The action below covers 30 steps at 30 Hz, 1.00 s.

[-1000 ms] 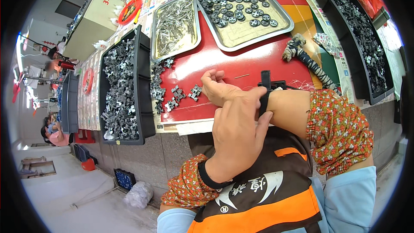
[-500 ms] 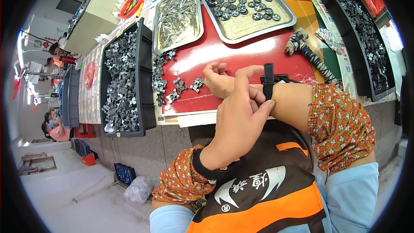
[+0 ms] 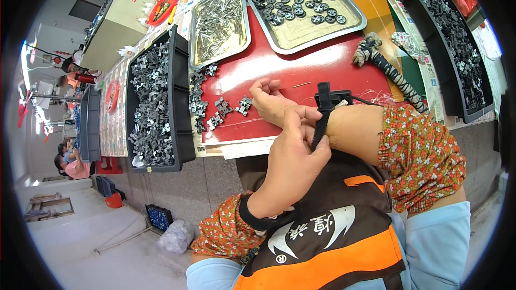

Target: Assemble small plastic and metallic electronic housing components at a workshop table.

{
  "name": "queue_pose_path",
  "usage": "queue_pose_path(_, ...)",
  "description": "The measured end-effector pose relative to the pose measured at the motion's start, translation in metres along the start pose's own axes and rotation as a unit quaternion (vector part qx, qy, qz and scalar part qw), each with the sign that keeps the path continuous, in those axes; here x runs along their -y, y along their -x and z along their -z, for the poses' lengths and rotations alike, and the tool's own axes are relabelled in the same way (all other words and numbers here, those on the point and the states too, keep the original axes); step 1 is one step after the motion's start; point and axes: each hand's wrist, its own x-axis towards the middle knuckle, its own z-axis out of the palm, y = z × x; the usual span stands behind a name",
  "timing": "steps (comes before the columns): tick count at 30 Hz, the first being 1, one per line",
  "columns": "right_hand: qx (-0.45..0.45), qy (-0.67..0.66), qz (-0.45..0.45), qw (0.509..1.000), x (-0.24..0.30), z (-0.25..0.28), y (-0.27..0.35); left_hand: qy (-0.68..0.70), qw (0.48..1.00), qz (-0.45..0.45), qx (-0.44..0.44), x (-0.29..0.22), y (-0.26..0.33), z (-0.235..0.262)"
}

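Note:
My left hand [image 3: 290,161] crosses over to my right wrist, thumb and fingers closed on a black wrist strap [image 3: 321,123]. A small black device [image 3: 339,96] with a cable sits against that wrist beside the strap. My right hand [image 3: 270,102] is turned up over the red board [image 3: 322,64], fingers loosely curled and apart, holding nothing. Just beyond it a thin metal pin [image 3: 302,84] lies on the board. Several small black plastic parts [image 3: 223,106] are to its left. Part of the strap is hidden by my left fingers.
Metal trays hold pins [image 3: 217,21] and small black wheels [image 3: 287,8]. Black bins of plastic parts stand at the left [image 3: 153,107] and right [image 3: 449,32]. A hammer-like tool with a wrapped handle [image 3: 395,72] lies at the right. Another person [image 3: 78,166] sits far left.
My left hand has shifted slightly left and down along with the strap, which is pulled away from the wrist device. The metal pin on the board now shows.

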Motion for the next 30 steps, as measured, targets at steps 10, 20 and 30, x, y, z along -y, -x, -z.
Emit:
queue_pose_path(10,0.132,0.206,-0.132,0.961,0.06,-0.001,0.004,-0.581,0.703,-0.351,-0.214,-0.015,-0.037,0.01)
queue_pose_path(20,0.001,0.007,0.02,1.0,-0.003,0.0,-0.004,-0.46,0.872,-0.157,-0.056,-0.019,-0.01,0.011)
queue_pose_path(30,0.035,-0.043,0.058,0.997,-0.002,0.007,-0.012,-0.45,0.865,-0.193,-0.106,-0.014,-0.001,0.002)
